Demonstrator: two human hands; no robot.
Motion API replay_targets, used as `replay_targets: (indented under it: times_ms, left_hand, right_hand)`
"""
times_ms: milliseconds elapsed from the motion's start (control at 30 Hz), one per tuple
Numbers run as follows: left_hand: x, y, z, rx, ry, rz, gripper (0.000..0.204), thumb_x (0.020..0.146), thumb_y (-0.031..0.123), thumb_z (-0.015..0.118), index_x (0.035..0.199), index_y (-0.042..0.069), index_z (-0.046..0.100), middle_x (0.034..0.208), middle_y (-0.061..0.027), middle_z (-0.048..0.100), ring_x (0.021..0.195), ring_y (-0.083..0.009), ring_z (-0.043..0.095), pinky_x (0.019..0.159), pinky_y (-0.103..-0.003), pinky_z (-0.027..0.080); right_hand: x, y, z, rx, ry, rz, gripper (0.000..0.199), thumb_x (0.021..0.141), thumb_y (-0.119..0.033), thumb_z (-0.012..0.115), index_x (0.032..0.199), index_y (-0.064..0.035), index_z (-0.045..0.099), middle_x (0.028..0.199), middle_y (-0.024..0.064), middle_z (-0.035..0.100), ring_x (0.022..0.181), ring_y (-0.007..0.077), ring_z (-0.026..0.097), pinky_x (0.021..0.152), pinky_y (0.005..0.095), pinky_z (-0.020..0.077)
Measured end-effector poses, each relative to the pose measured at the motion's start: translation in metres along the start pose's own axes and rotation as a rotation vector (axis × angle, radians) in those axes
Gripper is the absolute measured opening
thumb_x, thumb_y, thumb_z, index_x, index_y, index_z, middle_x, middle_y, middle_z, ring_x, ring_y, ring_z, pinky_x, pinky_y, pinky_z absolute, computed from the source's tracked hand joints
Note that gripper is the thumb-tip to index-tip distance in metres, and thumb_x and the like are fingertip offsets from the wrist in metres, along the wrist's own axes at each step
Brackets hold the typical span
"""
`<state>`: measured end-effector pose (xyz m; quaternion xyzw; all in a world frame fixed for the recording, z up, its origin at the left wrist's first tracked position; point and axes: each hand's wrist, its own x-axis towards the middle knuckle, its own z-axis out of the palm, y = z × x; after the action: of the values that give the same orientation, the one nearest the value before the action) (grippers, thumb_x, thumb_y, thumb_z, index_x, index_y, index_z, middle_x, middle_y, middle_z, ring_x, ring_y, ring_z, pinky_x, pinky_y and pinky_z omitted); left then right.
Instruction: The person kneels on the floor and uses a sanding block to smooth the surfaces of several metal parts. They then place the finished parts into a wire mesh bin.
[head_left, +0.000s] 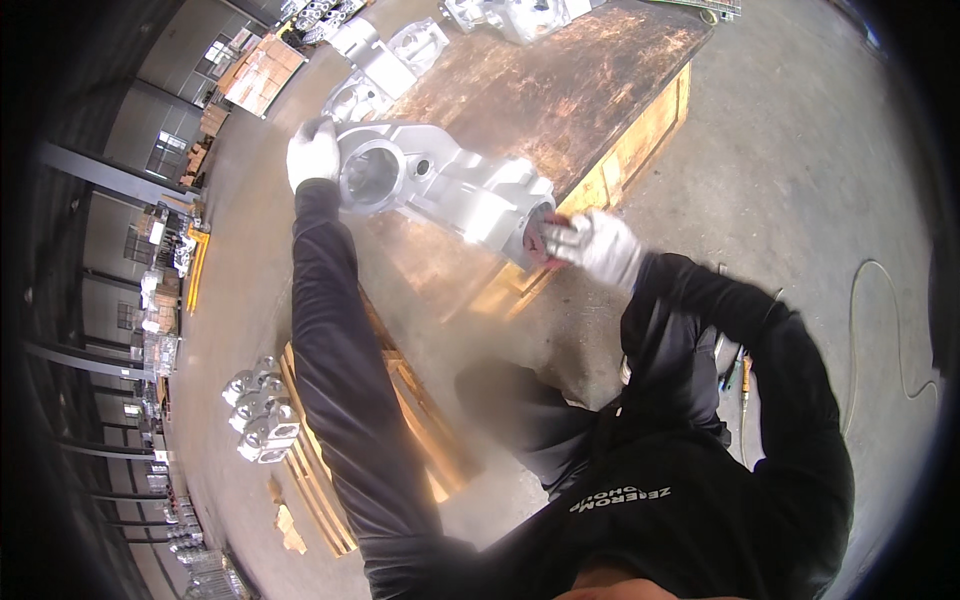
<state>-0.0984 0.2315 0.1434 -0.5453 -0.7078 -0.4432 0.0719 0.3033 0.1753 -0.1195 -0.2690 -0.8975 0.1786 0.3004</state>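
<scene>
A large silver metal casting (455,190), with a wide round opening at its left end and a narrower tubular right end, lies across the near part of a wooden-sided table (570,75). My left hand (314,154), in a white glove, is wrapped round the casting's left end; its fingertips are partly hidden. At the other end, my white-gloved right hand (600,248) presses a reddish pad (540,240) to the casting's end face. The pad looks like an abrasive one, and the right hand is slightly blurred.
More silver castings (385,60) stand along the table's far left edge. Wooden pallets (320,470) lie on the floor at lower left, with a cluster of metal parts (262,410) beside them. A thin hose (852,350) curves over the floor at right, and a tool with an orange handle (746,375) lies near my leg.
</scene>
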Motion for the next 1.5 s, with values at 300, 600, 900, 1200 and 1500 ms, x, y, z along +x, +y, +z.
replay_targets:
  times_ms: [300,600,900,1200,1500]
  left_hand:
    - [-0.001,-0.002,-0.002,0.009,-0.007,-0.037,0.037,0.090,0.028,0.065,0.114,0.002,0.075,0.106,-0.0187,0.077,0.101,-0.0276,0.073,0.092,-0.036,0.053]
    - [-0.010,0.013,-0.005,0.141,0.004,-0.059,0.033,0.090,0.033,0.065,0.113,0.012,0.076,0.114,-0.0204,0.072,0.111,-0.0372,0.067,0.098,-0.043,0.051]
    - [-0.010,0.015,-0.006,0.091,-0.037,-0.085,0.036,0.089,0.034,0.063,0.113,0.011,0.077,0.116,-0.0215,0.070,0.112,-0.0371,0.067,0.101,-0.042,0.050]
    - [-0.012,0.016,-0.006,0.144,-0.044,-0.106,0.035,0.090,0.039,0.062,0.115,0.018,0.075,0.127,-0.0222,0.066,0.123,-0.0393,0.061,0.107,-0.043,0.047]
    - [-0.012,0.007,-0.005,0.104,-0.016,-0.036,0.035,0.091,0.037,0.064,0.117,0.017,0.075,0.123,-0.0228,0.066,0.114,-0.0400,0.065,0.101,-0.044,0.050]
  right_hand:
    - [-0.016,-0.007,0.005,0.044,0.155,-0.083,0.042,0.091,-0.012,0.057,0.132,-0.0154,0.066,0.134,0.0131,0.067,0.113,0.0417,0.064,0.087,0.0485,0.0556]
    - [0.034,-0.052,-0.100,0.147,0.293,-0.092,0.055,0.084,-0.006,0.060,0.139,-0.0010,0.059,0.138,0.0196,0.064,0.123,0.0363,0.064,0.104,0.0432,0.0513]
    - [0.202,-0.134,-0.053,-0.637,0.172,-0.461,0.052,0.083,-0.020,0.066,0.133,-0.0081,0.062,0.130,0.0150,0.066,0.102,0.0291,0.068,0.084,0.0407,0.0552]
    - [0.243,-0.158,-0.013,1.196,0.169,0.282,0.020,0.091,-0.010,0.063,0.106,-0.0014,0.072,0.103,0.0112,0.074,0.091,0.0238,0.071,0.082,0.0368,0.0570]
    - [0.240,-0.112,-0.089,-0.579,0.197,-0.872,0.026,0.090,-0.022,0.059,0.111,-0.0139,0.071,0.113,0.0124,0.068,0.100,0.0303,0.064,0.089,0.0432,0.0531]
